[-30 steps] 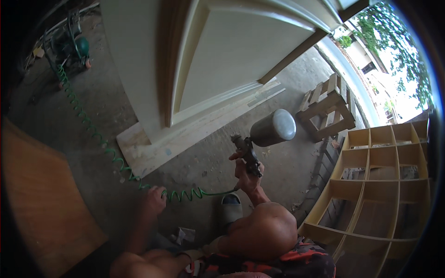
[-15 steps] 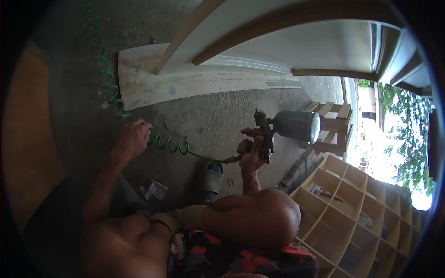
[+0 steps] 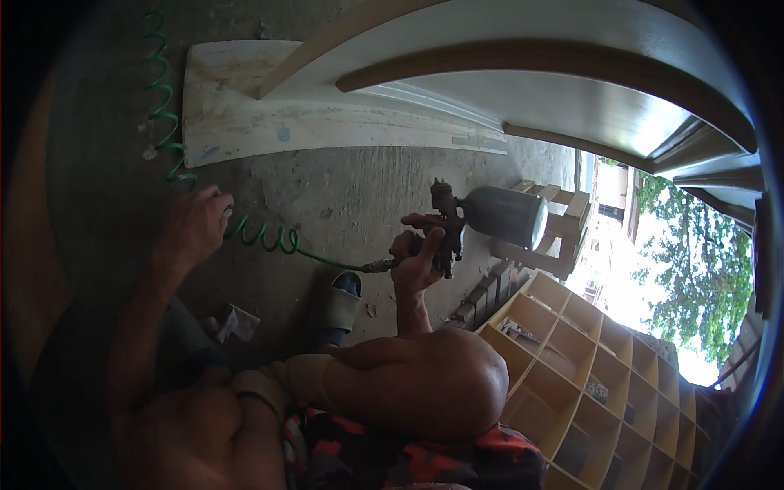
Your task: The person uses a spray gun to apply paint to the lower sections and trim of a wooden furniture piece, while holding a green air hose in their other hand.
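In my right hand (image 3: 418, 260) is a dark metal spray gun (image 3: 445, 212) with a steel cup (image 3: 502, 215) on its side. A green coiled air hose (image 3: 273, 237) runs from a fitting below the gun to my left hand (image 3: 194, 227), whose fingers are closed round it, and carries on upward at the left. Beyond both hands, a pale board (image 3: 237, 114) lies on the concrete floor, with a cream panelled piece of furniture (image 3: 572, 102) standing over it.
A wooden pallet-like crate (image 3: 563, 237) stands behind the cup. A gridded plywood frame (image 3: 588, 359) fills the lower right, beside dark blocks (image 3: 482, 298). My foot in a slipper (image 3: 343, 306) is below the hose. A curved wooden sheet (image 3: 45, 269) is at the far left.
My left hand has moved left and up, drawing the hose along. The gun has shifted upward in view. The whole view has turned, bringing more trees and the open outdoor side into sight.
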